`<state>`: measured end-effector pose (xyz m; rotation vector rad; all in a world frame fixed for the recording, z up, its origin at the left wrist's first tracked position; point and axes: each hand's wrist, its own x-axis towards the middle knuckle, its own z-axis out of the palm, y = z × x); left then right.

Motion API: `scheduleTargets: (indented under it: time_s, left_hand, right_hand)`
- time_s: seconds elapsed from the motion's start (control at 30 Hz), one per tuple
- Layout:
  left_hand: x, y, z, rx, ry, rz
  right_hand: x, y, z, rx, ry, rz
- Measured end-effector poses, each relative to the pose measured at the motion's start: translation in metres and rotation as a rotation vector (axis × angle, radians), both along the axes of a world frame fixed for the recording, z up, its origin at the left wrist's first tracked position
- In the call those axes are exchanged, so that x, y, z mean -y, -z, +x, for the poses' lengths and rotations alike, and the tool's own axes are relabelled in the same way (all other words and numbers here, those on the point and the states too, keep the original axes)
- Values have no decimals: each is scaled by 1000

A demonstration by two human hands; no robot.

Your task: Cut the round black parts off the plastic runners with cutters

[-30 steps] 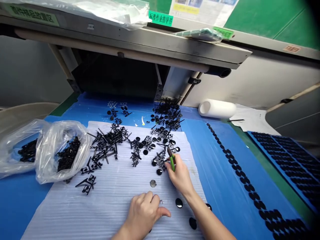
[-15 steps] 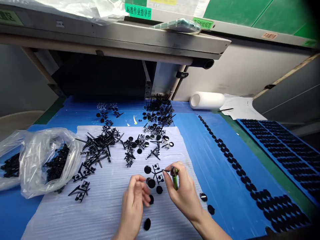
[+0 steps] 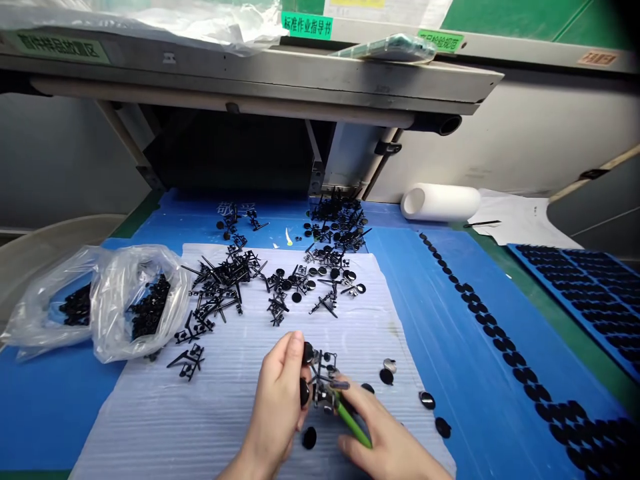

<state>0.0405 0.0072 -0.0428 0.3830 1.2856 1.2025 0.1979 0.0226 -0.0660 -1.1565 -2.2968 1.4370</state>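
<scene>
**Black plastic sprue held at the cutter's tip**

A small black plastic sprue frame with round discs (image 3: 316,373) is lifted just above the white ribbed foam sheet (image 3: 220,413), near its front edge; the left hand (image 3: 280,407) pinches it between thumb and fingers, closed on its left side; the right hand (image 3: 387,443) is wrapped around green-handled cutting pliers (image 3: 345,410), whose metal tip touches the frame; loose glossy black discs (image 3: 385,376) lie on the foam just beside both hands; farther back a scatter of black sprue frames (image 3: 220,280) covers the sheet; two clear plastic bags of black parts (image 3: 135,300) sit at the left; a long row of black discs (image 3: 480,313) runs along the blue mat at the right; a white roll (image 3: 440,202) lies beyond it.
</scene>
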Motion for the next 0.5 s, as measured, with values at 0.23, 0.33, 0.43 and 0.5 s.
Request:
scheduleTargets:
  time_s: [0.23, 0.33, 0.43, 0.5]
  left_hand:
    - [9, -3, 1, -39, 66, 11]
    - [11, -1, 0, -53, 84, -11]
    - [10, 1, 1, -38, 98, -15]
    - [9, 2, 2, -27, 104, -13]
  right_hand:
    - [6, -2, -5, -55, -55, -21]
    - [7, -1, -4, -42, -55, -3]
    - [7, 0, -5, -24, -88, 19]
    - [7, 0, -6, -21, -110, 23]
